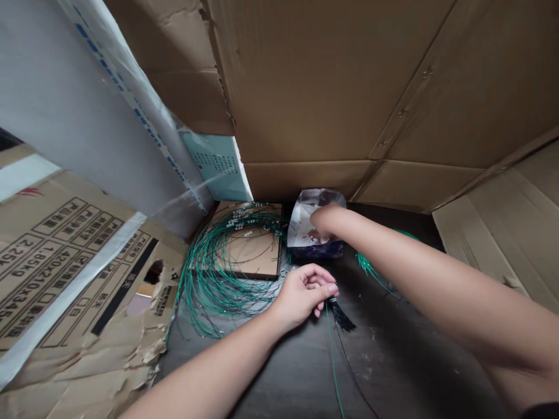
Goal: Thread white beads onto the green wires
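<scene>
The left hand (308, 294) pinches a dark bundle (343, 315) between thumb and fingers, its brush-like end fanning out just right of and below the pinch. A green strand (332, 355) and a dark strand (351, 372) trail below that grip. Beyond it, the right hand (322, 226) dips into an open container (300, 221); its finger state cannot be told. Looped green wires (207, 297) lie left of the pinch. Farther left, a carton (78, 279) reads "1.85kg" and "420x210x345", beside Chinese print.

Left of the brown board (251, 254), the printed carton (81, 269) reads "2.25", "1.85kg" and "420x210x345" among Chinese characters.
</scene>
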A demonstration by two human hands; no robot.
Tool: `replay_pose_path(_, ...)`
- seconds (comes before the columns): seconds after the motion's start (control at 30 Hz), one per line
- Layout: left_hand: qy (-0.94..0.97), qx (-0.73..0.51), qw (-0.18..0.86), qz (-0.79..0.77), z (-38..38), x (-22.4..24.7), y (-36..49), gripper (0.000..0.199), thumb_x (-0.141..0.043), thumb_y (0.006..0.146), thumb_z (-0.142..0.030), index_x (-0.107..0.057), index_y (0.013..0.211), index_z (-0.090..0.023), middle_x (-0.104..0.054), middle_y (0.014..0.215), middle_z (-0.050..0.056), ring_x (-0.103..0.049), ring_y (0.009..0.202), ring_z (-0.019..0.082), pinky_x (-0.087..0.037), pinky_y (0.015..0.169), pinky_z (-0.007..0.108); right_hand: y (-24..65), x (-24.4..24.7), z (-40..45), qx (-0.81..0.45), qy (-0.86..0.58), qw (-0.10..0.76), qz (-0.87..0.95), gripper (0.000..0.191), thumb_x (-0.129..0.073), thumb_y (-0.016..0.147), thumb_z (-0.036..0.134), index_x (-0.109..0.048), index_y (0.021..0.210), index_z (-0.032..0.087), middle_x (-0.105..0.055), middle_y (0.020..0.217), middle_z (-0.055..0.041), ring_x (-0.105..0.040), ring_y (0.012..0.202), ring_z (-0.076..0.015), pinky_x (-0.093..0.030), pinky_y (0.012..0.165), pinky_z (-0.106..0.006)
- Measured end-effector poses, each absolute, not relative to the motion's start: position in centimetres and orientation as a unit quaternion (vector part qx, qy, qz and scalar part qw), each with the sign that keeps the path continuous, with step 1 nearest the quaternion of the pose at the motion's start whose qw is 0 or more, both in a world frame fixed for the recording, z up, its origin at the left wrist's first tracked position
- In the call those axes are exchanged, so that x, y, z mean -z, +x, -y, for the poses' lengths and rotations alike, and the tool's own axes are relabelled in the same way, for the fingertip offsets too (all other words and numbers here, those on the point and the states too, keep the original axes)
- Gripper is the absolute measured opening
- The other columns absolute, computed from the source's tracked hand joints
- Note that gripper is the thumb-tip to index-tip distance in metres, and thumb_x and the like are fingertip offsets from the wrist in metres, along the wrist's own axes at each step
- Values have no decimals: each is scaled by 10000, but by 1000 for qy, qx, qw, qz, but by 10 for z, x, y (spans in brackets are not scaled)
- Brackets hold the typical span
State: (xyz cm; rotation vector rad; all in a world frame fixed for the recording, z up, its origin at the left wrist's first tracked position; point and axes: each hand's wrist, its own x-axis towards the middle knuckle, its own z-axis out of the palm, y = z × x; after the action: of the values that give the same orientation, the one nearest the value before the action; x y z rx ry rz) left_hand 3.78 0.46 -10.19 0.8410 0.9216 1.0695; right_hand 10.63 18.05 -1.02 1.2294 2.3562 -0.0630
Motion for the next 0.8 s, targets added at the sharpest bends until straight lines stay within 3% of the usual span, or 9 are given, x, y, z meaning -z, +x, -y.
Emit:
replay_pose_path(0.1, 381, -473, 681, -409, -4, 101, 38, 500, -926, 651, -516, -638, 842, -155, -723, 712, 16, -492, 398, 45, -419, 358, 172, 110, 18, -179, 76, 413, 263, -869, 120, -847, 734, 242, -824, 805, 149, -765, 722, -91, -722, 724, -230, -543, 736, -339)
replay_pose_path(0.2, 388, -467, 681, -409, -3, 99, 37, 491, -922, 660, -511, -636, 839, -154, -717, 708, 15, -495, 404, 47, -423, 367, 176, 115, 17, -173, 127, 380, 249, -882, 130, -743, 829, 202, -842, 908, 179, -773, 751, -52, -685, 653, -174, -500, 651, -282)
replay_pose_path(0.3, 393, -462, 681, -411, -3, 99, 37, 490, -919, 664, -510, -634, 842, -153, -714, 710, 14, -501, 408, 47, -430, 367, 175, 115, 16, -166, 130, 362, 223, -896, 212, -717, 827, 137, -847, 984, 196, -800, 876, -55, -697, 735, -180, -460, 639, -264)
replay_pose_path(0.5, 389, -463, 681, -412, -5, 100, 37, 506, -922, 646, -520, -626, 838, -157, -719, 712, 16, -503, 405, 47, -432, 365, 169, 113, 12, -159, 87, 372, 165, -909, 201, -677, 849, 117, -853, 928, 175, -810, 899, -106, -714, 784, -227, -428, 658, -289)
replay_pose_path(0.7, 376, -473, 682, -412, -6, 100, 37, 511, -929, 632, -520, -631, 835, -157, -726, 708, 16, -493, 391, 47, -415, 354, 172, 131, -9, -148, 31, 409, 34, -911, 314, -528, 975, 218, -831, 983, 138, -799, 1056, -178, -731, 945, -286, -471, 756, -328)
replay_pose_path(0.77, 375, -476, 681, -411, -6, 100, 36, 508, -927, 635, -520, -632, 830, -157, -730, 707, 17, -494, 385, 47, -408, 353, 173, 145, -11, -134, 25, 404, -68, -912, 349, -476, 1027, 252, -809, 1040, 148, -789, 1085, -151, -719, 1005, -266, -487, 820, -324)
replay_pose_path(0.8, 375, -478, 681, -410, -6, 99, 36, 506, -926, 638, -521, -632, 830, -156, -731, 707, 18, -496, 383, 48, -405, 354, 174, 154, -9, -124, 34, 389, -170, -905, 331, -487, 1032, 253, -801, 1039, 149, -789, 1044, -133, -719, 988, -248, -497, 833, -318)
